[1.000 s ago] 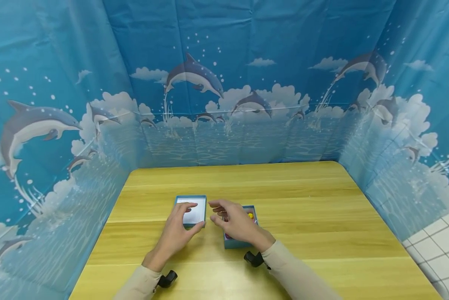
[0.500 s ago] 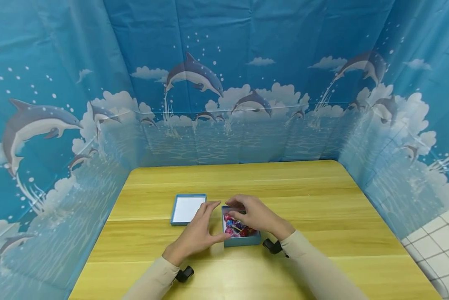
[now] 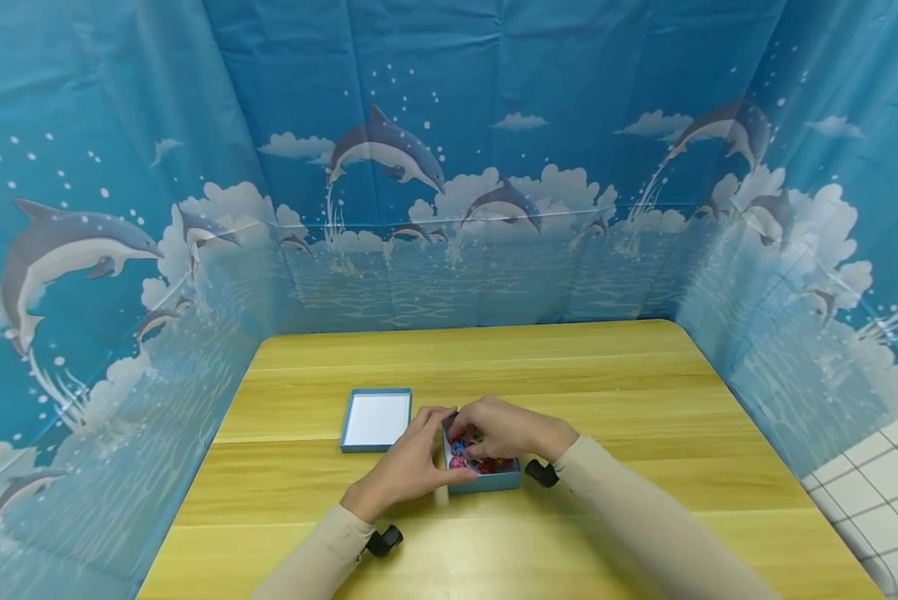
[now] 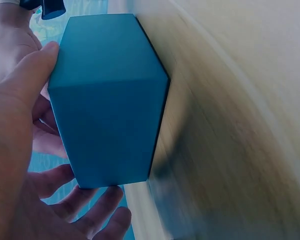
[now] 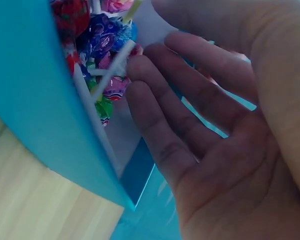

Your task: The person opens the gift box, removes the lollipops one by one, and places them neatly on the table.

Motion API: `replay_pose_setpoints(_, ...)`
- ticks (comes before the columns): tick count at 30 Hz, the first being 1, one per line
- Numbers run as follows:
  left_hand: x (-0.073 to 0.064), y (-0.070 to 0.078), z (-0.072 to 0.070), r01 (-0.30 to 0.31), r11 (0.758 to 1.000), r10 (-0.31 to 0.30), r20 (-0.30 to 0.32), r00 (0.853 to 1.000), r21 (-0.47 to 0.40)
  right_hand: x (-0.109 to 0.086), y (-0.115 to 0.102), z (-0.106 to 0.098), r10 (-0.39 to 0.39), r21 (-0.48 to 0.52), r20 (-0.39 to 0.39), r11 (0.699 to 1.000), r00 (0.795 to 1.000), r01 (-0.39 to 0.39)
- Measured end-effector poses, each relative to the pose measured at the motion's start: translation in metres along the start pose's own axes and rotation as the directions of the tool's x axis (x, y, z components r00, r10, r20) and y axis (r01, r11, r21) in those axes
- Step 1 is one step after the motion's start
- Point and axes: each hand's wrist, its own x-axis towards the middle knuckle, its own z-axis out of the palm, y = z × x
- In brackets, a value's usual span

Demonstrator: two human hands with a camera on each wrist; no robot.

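A blue box [image 3: 488, 482] without its lid stands on the table, with several wrapped lollipops [image 5: 101, 37] inside. My left hand [image 3: 406, 469] holds the box at its left side. In the left wrist view the thumb lies at the box's [image 4: 107, 127] near top edge, and fingertips touch the far end wall. My right hand [image 3: 507, 427] reaches over the rim into the box, its fingers bent gently beside the lollipops. Nothing shows between its thumb and fingers in the right wrist view. The hand covers part of the contents from above.
A shallow blue lid [image 3: 377, 419] with a white inside lies left of the box, hollow side up. The wooden table [image 3: 606, 517] runs back to a dolphin-print curtain [image 3: 449, 275], which also hangs at both sides.
My left hand has moved right from over the lid to the box and now holds it. The right hand, which hovered above the box, has lowered into it.
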Motion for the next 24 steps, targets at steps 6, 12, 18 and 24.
replay_pose_setpoints(6, 0.002, -0.002, -0.001, 0.003, 0.999, -0.003, 0.008, 1.000, -0.032, 0.013, -0.002, -0.003, -0.033, -0.065, 0.077, 0.997, 0.996, 0.038)
replay_pose_setpoints(12, 0.003, -0.004, -0.003, 0.009, 0.999, -0.009, -0.003, 1.000, -0.048, 0.021, -0.002, -0.007, -0.049, -0.108, 0.117, 0.992, 0.992, 0.062)
replay_pose_setpoints(18, 0.009, -0.003, -0.004, 0.014, 0.999, -0.014, -0.006, 1.000, -0.053, 0.019, -0.006, -0.014, -0.001, -0.132, 0.135, 0.991, 0.991, 0.019)
replay_pose_setpoints(24, 0.004, -0.005, 0.003, 0.035, 0.996, -0.035, -0.002, 0.999, -0.085, 0.018, -0.005, -0.003, -0.020, -0.135, 0.144, 0.990, 0.989, 0.040)
